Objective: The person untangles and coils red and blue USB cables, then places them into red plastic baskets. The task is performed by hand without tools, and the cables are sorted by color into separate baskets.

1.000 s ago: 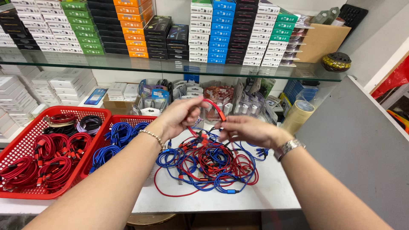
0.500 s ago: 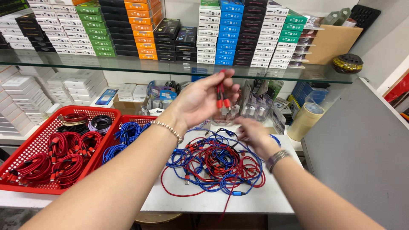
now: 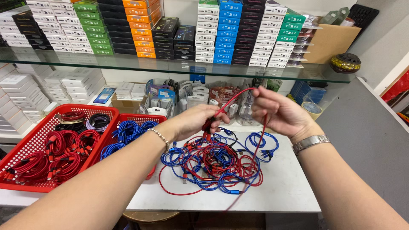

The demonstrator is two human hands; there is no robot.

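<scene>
My left hand (image 3: 197, 121) and my right hand (image 3: 279, 111) hold one red cable (image 3: 232, 100) between them, above the white table (image 3: 286, 187). The left hand pinches the cable's connector end near 490,290. The right hand grips the cable higher up, and its loose length hangs down past my right wrist to the table's front edge. Under both hands lies a tangled pile of red and blue cables (image 3: 213, 164). A bracelet is on my left wrist and a metal watch (image 3: 311, 142) on my right.
A large red basket (image 3: 36, 136) at the left holds coiled red, black and purple cables. A smaller red basket (image 3: 142, 119) beside it holds coiled blue cables. A glass shelf (image 3: 170, 66) above carries stacked coloured boxes. Packaged goods stand behind the pile.
My left hand came down from its raised position with the red cable. My right hand rose from the pile and took hold of the same cable, which is now stretched between them.
</scene>
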